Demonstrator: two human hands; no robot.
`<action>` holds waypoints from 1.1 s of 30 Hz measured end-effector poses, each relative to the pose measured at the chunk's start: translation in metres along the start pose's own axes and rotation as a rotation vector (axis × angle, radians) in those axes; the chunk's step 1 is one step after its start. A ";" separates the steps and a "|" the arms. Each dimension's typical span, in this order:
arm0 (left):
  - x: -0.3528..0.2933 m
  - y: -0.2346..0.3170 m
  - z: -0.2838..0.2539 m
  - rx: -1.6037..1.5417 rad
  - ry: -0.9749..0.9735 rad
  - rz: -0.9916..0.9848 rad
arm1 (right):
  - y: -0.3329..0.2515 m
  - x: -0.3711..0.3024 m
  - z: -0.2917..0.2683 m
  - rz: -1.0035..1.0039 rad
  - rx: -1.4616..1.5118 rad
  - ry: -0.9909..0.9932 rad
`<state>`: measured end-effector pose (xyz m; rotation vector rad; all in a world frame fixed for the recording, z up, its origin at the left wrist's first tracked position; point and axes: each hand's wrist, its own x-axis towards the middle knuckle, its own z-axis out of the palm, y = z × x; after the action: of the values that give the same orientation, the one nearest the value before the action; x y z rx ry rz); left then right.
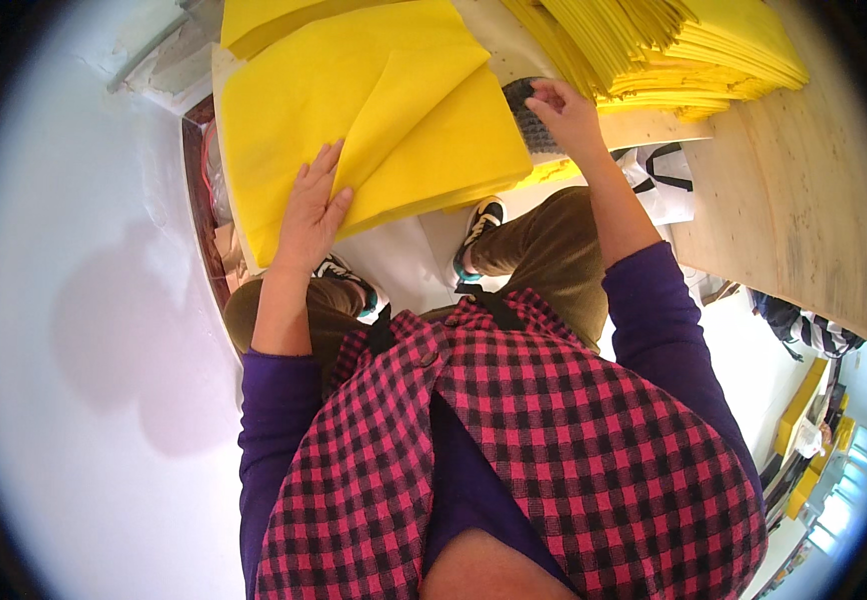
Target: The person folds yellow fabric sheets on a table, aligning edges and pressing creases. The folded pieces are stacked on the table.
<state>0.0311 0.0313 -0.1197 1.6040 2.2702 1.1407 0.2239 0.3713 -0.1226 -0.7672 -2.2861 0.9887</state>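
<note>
A pile of flat yellow fabric pieces (284,110) lies in front of me, its top layer folded over in a diagonal crease. My left hand (314,208) rests on the near left part of that pile, fingers stretched out, thumb apart. To the right of the pile, a dark grey pad with a bumpy texture (532,125) lies partly under the fabric's edge. Over this pad is my right hand (569,118), fingers loosely bent and slightly apart, the tips at the pad's upper edge. Nothing shows between them.
More yellow fabric (644,50) is stacked in fanned layers at the far right. A pale wooden board (774,190) extends along the right side. Under the table edge sits a white bag with black handles (666,180). A white wall (84,230) stands close on the left.
</note>
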 end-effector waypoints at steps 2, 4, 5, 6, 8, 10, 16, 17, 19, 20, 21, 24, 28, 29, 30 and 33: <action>0.000 0.001 0.000 -0.002 -0.002 -0.002 | -0.022 0.009 0.005 -0.099 -0.013 -0.046; 0.000 0.002 -0.001 -0.002 -0.005 -0.005 | -0.039 0.019 0.010 -0.199 -0.083 -0.081; 0.000 0.003 -0.001 -0.005 -0.005 -0.004 | -0.046 0.023 0.013 -0.283 -0.098 -0.094; 0.001 0.003 -0.001 -0.008 -0.006 -0.003 | -0.051 0.029 0.016 -0.277 -0.166 -0.128; 0.001 0.003 -0.002 -0.011 -0.009 0.003 | -0.059 0.042 0.022 -0.351 -0.273 -0.180; 0.001 0.003 -0.003 -0.010 -0.012 0.013 | -0.063 0.054 0.027 -0.339 -0.257 -0.252; 0.000 0.003 0.001 0.017 0.025 0.031 | -0.063 0.061 0.034 -0.290 -0.223 -0.327; 0.000 0.003 0.002 0.047 0.031 0.035 | -0.063 0.061 0.033 -0.293 -0.222 -0.324; -0.001 0.003 0.002 0.105 0.045 0.053 | -0.063 0.059 0.032 -0.304 -0.219 -0.316; -0.002 0.003 0.002 0.117 0.050 0.061 | -0.063 0.058 0.031 -0.306 -0.216 -0.313; -0.002 0.004 0.002 0.128 0.055 0.069 | -0.064 0.057 0.029 -0.329 -0.197 -0.302; -0.003 0.006 0.003 0.177 0.049 0.080 | -0.064 0.051 0.023 -0.361 -0.103 -0.297; -0.002 0.010 0.003 0.219 0.045 0.096 | -0.063 0.045 0.014 -0.267 0.077 -0.346; -0.002 0.011 0.002 0.241 0.044 0.094 | -0.062 0.045 0.012 -0.251 0.132 -0.363; -0.002 0.012 0.002 0.262 0.044 0.092 | -0.061 0.045 0.011 -0.214 0.124 -0.358; -0.002 0.017 0.001 0.301 0.051 0.107 | -0.057 0.046 0.009 -0.198 0.137 -0.347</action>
<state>0.0457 0.0326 -0.1104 1.8403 2.5148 0.9031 0.1694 0.3656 -0.0727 -0.3221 -2.4904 1.2465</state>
